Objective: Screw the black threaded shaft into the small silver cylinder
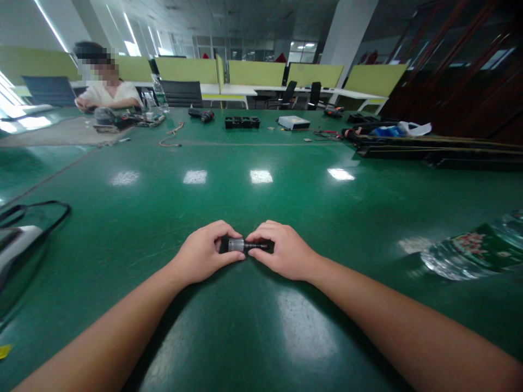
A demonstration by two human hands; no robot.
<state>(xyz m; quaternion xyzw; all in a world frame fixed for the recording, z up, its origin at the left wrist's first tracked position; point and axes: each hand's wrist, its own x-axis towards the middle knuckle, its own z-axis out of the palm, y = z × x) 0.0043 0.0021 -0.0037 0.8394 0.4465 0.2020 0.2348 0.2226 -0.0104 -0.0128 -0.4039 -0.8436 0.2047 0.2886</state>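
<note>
Low over the green tabletop, a short cylindrical part with a silver-grey body lies sideways between my hands. A thinner dark shaft with ridges like a spring or thread extends from its right side. Around the silver body, the thumb and fingers of my left hand are closed. My right hand pinches at the ridged shaft, its thumb and index finger close to the left hand's fingertips. The dark outer ends of the part are partly hidden inside both hands.
A plastic bottle lies at the right; a white device with a black strap sits left. Across the table are a power drill, a black slotted block, a silver box and long black bars. Another person sits far left.
</note>
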